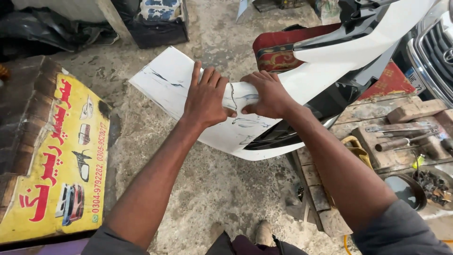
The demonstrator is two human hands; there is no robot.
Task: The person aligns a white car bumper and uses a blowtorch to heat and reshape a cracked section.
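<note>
**Cracked white bumper panel, held in two hands over a workshop floor**

Nearest: the person's shoes [263,232] on the stained concrete floor [207,189], partly cut by the lower edge. Near left, a yellow signboard [66,165] with red lettering and small car pictures lies flat, its edge worn.

Middle: the white bumper panel [165,80], scuffed with dark marks, is held up above the floor, running from centre-left up to the far right. A dark crack [232,100] runs across it between the hands. The left hand [205,97] lies flat over the panel left of the crack, fingers spread and curled over the upper edge. The right hand [269,94] closes on the panel just right of the crack, knuckles up. The thumbs almost meet at the break.

Step in hand, as judged: pressing the two sides of the crack together or testing its give. The next move would call for even pressure from both hands so the split edges line up rather than spread.

Right: a wooden workbench [358,113] with metal tools [401,141] and a dish of small parts [432,182].

Far: a red patterned cloth [273,49] under the panel, a car grille [436,52] at far right.

Hard to tell: the panel's underside, the fingertips behind it, the crack's full length, the far dark bundles.
</note>
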